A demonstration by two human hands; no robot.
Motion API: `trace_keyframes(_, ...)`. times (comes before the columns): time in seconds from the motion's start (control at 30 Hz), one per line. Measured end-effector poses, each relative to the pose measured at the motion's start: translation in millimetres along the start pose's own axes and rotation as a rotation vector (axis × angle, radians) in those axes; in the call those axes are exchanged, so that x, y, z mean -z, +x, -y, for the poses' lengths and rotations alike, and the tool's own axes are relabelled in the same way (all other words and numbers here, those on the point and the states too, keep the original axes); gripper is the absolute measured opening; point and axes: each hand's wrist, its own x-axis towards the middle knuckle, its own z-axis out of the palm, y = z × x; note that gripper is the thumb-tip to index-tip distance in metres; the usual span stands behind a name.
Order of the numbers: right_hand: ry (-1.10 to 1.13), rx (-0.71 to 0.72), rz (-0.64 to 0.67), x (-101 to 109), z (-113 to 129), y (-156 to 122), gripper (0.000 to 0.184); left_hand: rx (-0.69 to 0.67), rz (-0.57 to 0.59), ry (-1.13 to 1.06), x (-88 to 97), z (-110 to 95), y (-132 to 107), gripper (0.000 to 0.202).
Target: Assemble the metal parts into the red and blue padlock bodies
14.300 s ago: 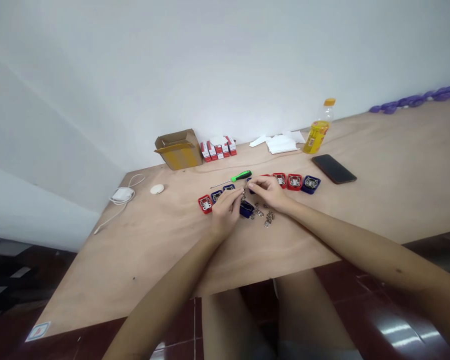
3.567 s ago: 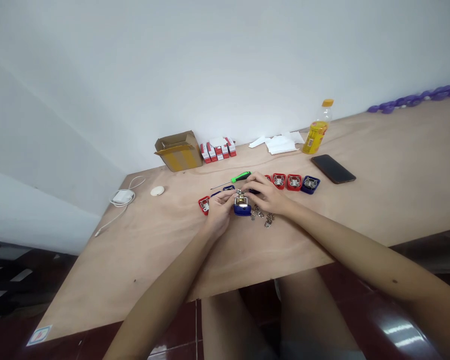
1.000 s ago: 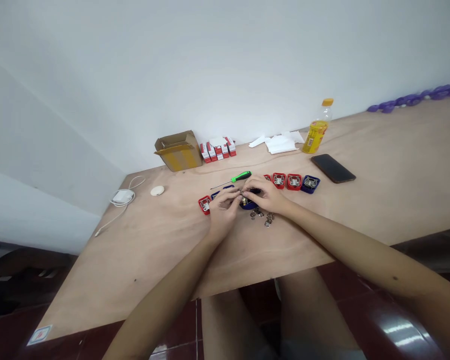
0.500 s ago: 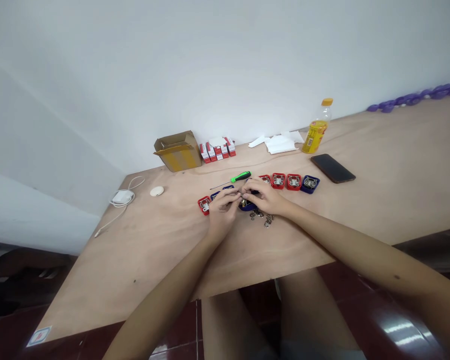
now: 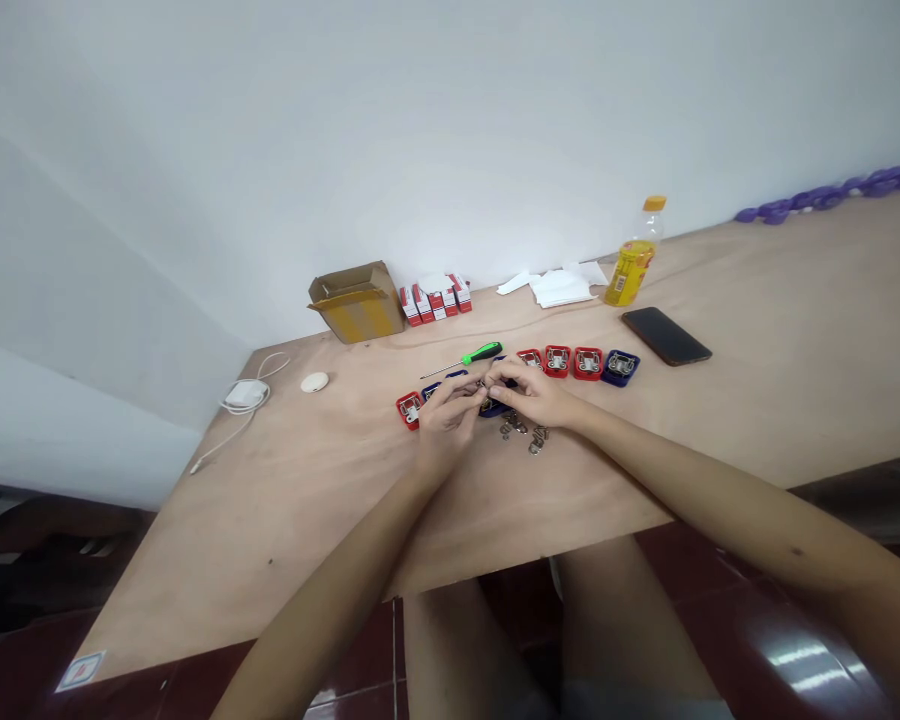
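My left hand [image 5: 450, 408] and my right hand [image 5: 529, 392] meet at the fingertips, both closed in a pinch around something small that the fingers hide. Directly beneath them lies a blue case [image 5: 493, 409] with metal parts inside, partly covered by the hands. Small loose metal pieces [image 5: 538, 440] are scattered on the table just below my right hand. A red case [image 5: 409, 410] with metal fittings sits left of my left hand, beside partly hidden blue ones. Right of my right hand stand red cases [image 5: 588, 364] and another blue case [image 5: 620, 368] in a row.
Behind the hands lies a green-and-black screwdriver [image 5: 483, 353]. Further back are a cardboard box [image 5: 360, 305], small red-and-white boxes [image 5: 436, 302], white papers [image 5: 561, 288], a yellow drink bottle [image 5: 634, 262] and a phone [image 5: 666, 336]. A white charger with cable [image 5: 245, 396] and a round white disc [image 5: 315, 382] lie left.
The fingers have shifted very slightly while staying pinched together over the blue case. Everything else on the table stays where it was.
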Motion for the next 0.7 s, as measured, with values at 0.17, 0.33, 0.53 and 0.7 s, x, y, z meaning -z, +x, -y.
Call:
trace_keyframes(0.17,-0.028,0.012,-0.02,-0.3,0.0,0.0,0.022,0.015,0.011,0.074,0.7,-0.2,0.5,0.01)
trace_keyframes(0.33,-0.043,0.023,-0.045,-1.0,1.2,1.2,0.023,0.049,0.023,0.103,1.6,-3.4,1.9,0.011)
trace_keyframes(0.53,-0.033,0.042,-0.107,0.8,4.7,3.7,0.024,0.119,-0.02,0.046,3.2,0.1,2.2,0.016)
trace_keyframes(0.7,-0.012,-0.092,-0.169,-0.2,-0.5,4.5,0.029,0.177,-0.043,0.002,8.6,5.8,2.9,0.019)
